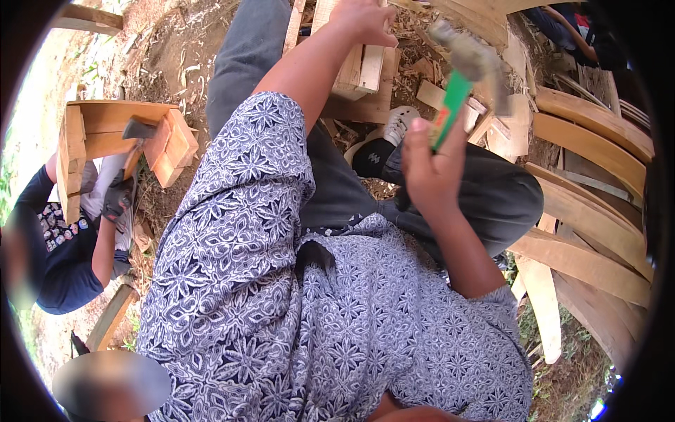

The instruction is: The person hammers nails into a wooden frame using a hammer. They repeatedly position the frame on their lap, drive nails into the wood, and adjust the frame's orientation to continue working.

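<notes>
My right hand point(434, 165) is wrapped round the green handle of a hammer point(460, 84), raised above my bent leg; its metal head is smeared by motion. At the top of the view, my left hand point(362, 22) lies on a pale wooden piece point(357, 74), its fingers bent over the edge. Whether a nail is between those fingertips is too small to tell. The wooden piece lies in front of me, past my knees, and its far end is cut off by the upper rim.
Curved wooden boards point(594, 200) are piled at the right. At the left, a co-worker point(70, 246) holds an axe-like tool point(138, 129) by a wooden frame point(126, 111). Another person point(573, 35) sits at the upper right. Wood shavings point(186, 70) litter the ground.
</notes>
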A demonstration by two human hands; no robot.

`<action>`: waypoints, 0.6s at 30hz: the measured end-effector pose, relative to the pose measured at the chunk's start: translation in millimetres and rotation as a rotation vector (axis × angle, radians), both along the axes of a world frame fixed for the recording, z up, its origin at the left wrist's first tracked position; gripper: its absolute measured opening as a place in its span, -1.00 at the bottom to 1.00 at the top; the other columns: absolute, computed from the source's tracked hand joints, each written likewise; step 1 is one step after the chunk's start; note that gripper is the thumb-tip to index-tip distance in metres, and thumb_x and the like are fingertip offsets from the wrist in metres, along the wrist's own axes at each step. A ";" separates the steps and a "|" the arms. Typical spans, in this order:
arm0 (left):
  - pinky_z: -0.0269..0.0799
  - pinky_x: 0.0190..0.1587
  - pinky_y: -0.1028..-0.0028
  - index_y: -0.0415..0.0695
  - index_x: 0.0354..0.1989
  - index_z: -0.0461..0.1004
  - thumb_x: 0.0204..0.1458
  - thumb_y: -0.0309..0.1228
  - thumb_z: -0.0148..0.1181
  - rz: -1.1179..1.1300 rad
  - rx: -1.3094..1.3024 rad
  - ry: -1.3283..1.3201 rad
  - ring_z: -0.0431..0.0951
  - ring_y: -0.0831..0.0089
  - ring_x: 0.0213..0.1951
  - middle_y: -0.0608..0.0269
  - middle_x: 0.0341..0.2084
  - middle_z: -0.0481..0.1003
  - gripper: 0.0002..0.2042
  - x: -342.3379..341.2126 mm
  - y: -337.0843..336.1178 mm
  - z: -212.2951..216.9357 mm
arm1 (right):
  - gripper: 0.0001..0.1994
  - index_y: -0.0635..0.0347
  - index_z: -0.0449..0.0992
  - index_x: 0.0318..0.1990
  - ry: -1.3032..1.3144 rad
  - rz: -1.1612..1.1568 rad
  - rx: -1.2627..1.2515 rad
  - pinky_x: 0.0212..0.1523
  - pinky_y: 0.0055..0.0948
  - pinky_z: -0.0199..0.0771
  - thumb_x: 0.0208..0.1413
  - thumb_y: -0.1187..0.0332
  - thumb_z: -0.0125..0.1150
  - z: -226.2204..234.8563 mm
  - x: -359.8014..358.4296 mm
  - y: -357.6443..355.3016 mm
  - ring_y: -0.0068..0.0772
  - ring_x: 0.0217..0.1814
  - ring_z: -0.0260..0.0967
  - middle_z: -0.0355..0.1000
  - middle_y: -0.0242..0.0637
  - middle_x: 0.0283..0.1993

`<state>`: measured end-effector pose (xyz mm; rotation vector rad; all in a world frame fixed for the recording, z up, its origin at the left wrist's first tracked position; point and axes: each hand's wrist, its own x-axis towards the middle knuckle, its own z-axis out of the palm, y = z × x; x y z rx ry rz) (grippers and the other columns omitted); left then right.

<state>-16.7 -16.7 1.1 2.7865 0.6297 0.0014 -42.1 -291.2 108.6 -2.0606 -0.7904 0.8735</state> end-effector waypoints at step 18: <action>-0.16 0.47 -0.27 0.13 0.28 0.48 -0.13 0.14 0.31 -0.011 0.026 -0.047 0.05 -0.21 0.47 -0.13 0.40 0.23 -0.27 -1.7 -6.3 -2.7 | -0.49 0.18 0.26 0.41 0.085 0.183 -0.041 0.16 -0.24 0.40 0.31 0.44 0.05 -28.3 14.2 -2.3 -0.25 0.05 0.47 0.48 -0.06 0.13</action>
